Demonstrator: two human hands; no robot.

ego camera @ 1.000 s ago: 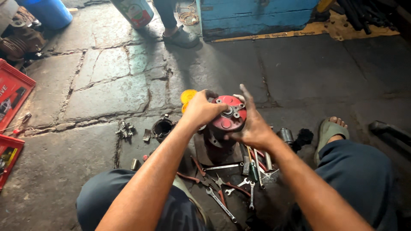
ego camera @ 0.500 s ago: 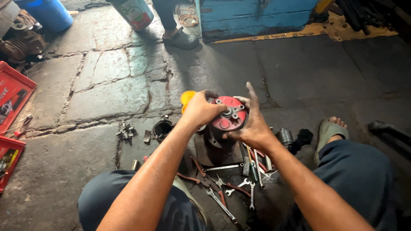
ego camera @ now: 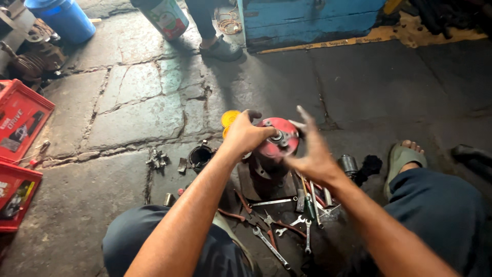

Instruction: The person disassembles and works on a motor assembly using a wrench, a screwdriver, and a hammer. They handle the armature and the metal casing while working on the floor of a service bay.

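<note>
A person sits on a stone floor (ego camera: pixel 128 113), the left hand (ego camera: pixel 245 136) with fingers clenched on the rim of a red disc (ego camera: pixel 277 139), which tops a dark housing (ego camera: pixel 264 172) between the knees. The right hand (ego camera: pixel 312 154) hovers just beside the disc, fingers spread and released, blurred. Steadying the rim firmly while turning evenly would likely suit this step; spanners (ego camera: pixel 271 246) lie near.

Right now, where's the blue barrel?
In the head view, the blue barrel stands at the top left corner of the stone floor, just above the dark engine parts and left of the white-and-green canister.
</note>
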